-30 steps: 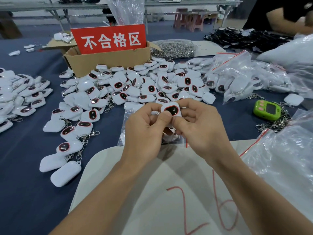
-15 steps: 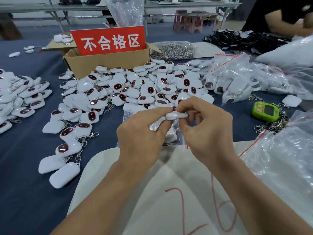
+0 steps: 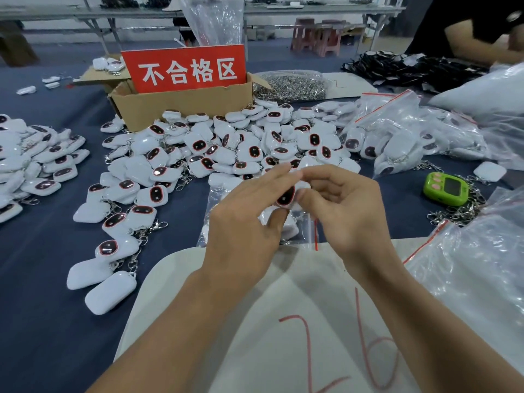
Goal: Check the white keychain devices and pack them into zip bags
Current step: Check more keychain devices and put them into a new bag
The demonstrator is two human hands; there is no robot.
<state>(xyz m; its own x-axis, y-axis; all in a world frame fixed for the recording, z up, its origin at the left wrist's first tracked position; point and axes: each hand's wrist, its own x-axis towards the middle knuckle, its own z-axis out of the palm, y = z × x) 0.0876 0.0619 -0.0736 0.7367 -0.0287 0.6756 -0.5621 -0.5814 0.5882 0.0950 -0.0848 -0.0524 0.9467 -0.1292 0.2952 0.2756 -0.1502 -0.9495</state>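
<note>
- Both hands are holding one white keychain device (image 3: 285,195) just above the middle of the view, over a blue worktop (image 3: 42,265).
- The left hand (image 3: 246,222) is pinching it, with the forefinger stretching over its top and the thumb pressing from below. The right hand (image 3: 348,211) is gripping its other side with thumb and curled fingers.
- The device is being turned. A second ago its dark screen was facing up at the camera, and half a second ago it was edge-on. Now it is standing on edge with the red-rimmed screen facing 9 o'clock.
- This suggests the checking step is under way, with each side being looked over. Packing of this piece is not yet begun.
- A clear zip bag (image 3: 211,214) with a red strip is lying directly under the hands, at 6 o'clock from the device. Whether its mouth is open cannot be told.
- A loose pile of devices (image 3: 226,148) is spreading at 12 o'clock, just beyond the bag.
- A cardboard box (image 3: 181,109) carrying a red sign (image 3: 184,68) is standing behind the pile at 11 o'clock, probably for rejects.
- Filled bags (image 3: 411,137) are lying at 2 o'clock, and a green device (image 3: 445,188) is resting on loose chains at 3 o'clock.
- Nothing seems to be blocking the short drop to the bag.
</note>
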